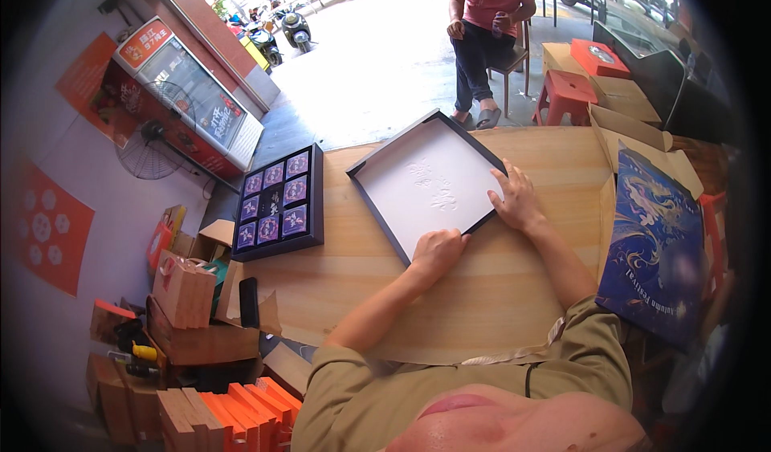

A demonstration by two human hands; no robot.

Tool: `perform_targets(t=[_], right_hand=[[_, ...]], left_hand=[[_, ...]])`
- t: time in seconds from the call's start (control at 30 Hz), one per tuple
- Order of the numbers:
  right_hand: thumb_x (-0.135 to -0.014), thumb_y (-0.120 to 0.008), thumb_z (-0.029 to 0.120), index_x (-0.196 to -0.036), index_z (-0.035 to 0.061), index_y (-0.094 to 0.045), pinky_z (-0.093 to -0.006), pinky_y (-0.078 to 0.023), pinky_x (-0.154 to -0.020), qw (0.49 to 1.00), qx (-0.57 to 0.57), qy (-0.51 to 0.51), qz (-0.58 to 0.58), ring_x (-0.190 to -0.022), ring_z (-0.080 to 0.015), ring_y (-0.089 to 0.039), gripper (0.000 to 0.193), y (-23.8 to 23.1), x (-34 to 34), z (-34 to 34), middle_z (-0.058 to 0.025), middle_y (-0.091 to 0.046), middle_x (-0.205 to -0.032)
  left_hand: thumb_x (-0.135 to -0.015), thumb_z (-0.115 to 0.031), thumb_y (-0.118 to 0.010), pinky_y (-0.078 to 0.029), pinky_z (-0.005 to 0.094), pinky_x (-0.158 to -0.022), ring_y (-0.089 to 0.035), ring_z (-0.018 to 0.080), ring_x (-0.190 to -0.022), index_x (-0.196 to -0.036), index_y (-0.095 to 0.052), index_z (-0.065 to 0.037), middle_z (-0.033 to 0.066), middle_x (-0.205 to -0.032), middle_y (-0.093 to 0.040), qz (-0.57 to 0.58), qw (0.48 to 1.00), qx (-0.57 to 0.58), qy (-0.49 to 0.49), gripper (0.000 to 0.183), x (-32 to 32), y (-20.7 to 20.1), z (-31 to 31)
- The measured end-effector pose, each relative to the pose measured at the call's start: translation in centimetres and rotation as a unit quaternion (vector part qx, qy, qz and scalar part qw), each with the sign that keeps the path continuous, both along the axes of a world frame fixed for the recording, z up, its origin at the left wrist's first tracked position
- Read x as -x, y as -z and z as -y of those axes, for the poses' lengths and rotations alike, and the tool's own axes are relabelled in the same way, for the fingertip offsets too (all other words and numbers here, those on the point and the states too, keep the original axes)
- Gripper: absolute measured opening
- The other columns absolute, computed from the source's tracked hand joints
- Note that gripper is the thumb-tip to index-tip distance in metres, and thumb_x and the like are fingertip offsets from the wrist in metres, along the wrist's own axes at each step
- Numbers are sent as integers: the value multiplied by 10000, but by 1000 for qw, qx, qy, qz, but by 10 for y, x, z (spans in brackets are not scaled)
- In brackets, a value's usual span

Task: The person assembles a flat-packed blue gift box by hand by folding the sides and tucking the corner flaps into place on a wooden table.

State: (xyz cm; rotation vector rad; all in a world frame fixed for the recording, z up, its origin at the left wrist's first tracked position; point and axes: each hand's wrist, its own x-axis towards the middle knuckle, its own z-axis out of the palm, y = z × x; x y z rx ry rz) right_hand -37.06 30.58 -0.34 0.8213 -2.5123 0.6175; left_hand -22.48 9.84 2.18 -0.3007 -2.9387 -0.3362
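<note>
A square box lid [422, 175] lies inside-up on the wooden table in front of me, with dark walls and a white inner face that has embossed marks. My left hand [439, 253] is closed on its near wall, knuckles up. At the right-hand corner, my right hand [518, 199] grips the wall, with thumb and fingers over the edge. The far sides of the fingers are partly hidden. Left of the lid sits a dark gift box [313, 199], holding several small square purple packs around a dark middle piece.
A black phone [249, 302] rests at the table's left edge, beside cartons and orange bags. On the right stand an open carton [606, 203] and a blue printed bag [652, 247]. Beyond the table, a person [490, 10] sits on a chair near a red stool [564, 95].
</note>
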Motion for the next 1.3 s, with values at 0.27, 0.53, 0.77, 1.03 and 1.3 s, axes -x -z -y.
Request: perform_targets(t=[0.27,0.53,0.77,1.03,1.3], right_hand=[[-879,-695,340,-1376,89,-550,-533,-338,-1160,998,46,22,31,-1318,-395,-492,576,6,13,-16,-196,-545,-1391],[-872,-713,444,-1385,95,-596,-538,-268,-1226,999,-3,1,43,-1448,-436,-384,631,-6,12,-20,-253,-474,-1490],[-914,-641,512,-1419,117,-611,-521,-298,-1209,991,-81,-3,102,-1443,-413,-413,642,-21,5,-15,-286,-364,-1608],[-961,-569,321,-1485,96,-551,-498,-386,-1119,997,-70,4,27,-1352,-367,-496,570,3,13,-15,-256,-439,-1564],[-942,-566,274,-1496,68,-530,-498,-385,-1117,998,-68,7,13,-1342,-352,-506,592,8,16,-15,-242,-452,-1552]], left_hand=[[-1034,-333,-601,-592,425,-656,-742,347,-719,-791,-702,-24,194,-767,-734,44,999,-4,-7,405,1,-7,-27],[-1034,-333,-600,-589,444,-651,-736,373,-708,-796,-673,-42,194,-762,-730,62,998,28,-5,384,-8,1,-35],[-1031,-326,-603,-588,446,-636,-734,366,-698,-803,-661,-50,187,-741,-721,57,998,28,7,363,-9,3,-37],[-1020,-332,-614,-587,453,-625,-733,369,-706,-851,-658,-37,189,-740,-722,69,997,21,28,342,-7,-2,-33],[-1005,-299,-619,-576,471,-615,-717,374,-696,-1134,-610,-65,173,-789,-718,60,997,21,48,267,-33,-24,-20]])
